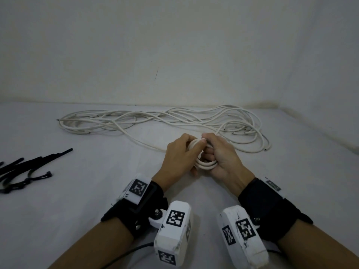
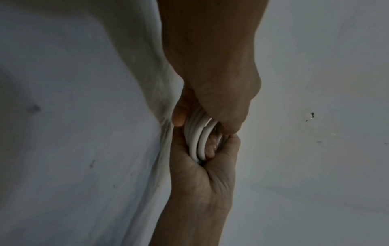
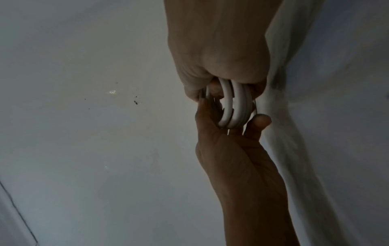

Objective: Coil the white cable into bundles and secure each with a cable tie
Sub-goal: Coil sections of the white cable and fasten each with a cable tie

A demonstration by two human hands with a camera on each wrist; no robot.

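Observation:
A long white cable lies in loose loops across the far part of the table. Its near end is wound into a small coil held between both hands at the middle of the table. My left hand grips the coil's left side, fingers curled over its top. My right hand has fingers hooked through the coil and the thumb on top. In the left wrist view the coil shows as a few turns clamped between the two hands. The right wrist view shows the same coil in my right hand.
Several black cable ties lie in a heap at the table's left edge, well apart from the hands. A white cloth covers the table. A plain wall stands close behind the cable. The table's right edge runs diagonally.

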